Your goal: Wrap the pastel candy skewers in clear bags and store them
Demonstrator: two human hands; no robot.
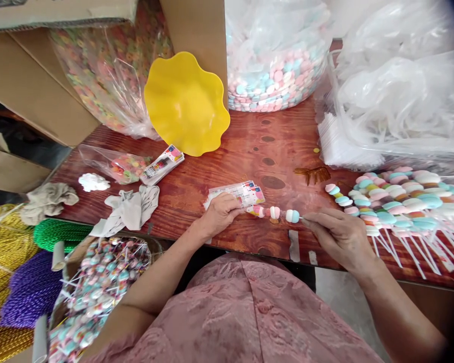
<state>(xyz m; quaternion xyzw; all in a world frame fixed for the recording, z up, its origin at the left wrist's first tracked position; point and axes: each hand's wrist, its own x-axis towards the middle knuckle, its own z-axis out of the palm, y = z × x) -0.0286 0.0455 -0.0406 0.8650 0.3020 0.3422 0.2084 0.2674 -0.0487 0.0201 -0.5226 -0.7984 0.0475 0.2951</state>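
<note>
Pinching a candy skewer [278, 213] between left hand [219, 214] and right hand [336, 234], fingers closing on either end; lying just beyond the left hand, printed cards [242, 192]; piling beside the right, finished skewers [401, 199].

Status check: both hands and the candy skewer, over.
Left hand pinching the candy skewer at the candy end beside the printed cards. Right hand grips the stick end. Skewer held level just above the wooden table. Finished skewer pile close on the right.

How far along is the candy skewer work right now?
Done: a pile of finished skewers lies on the table. In hand: left hand and right hand hold a partly filled skewer. Left: the candy bag looks well stocked.
</note>
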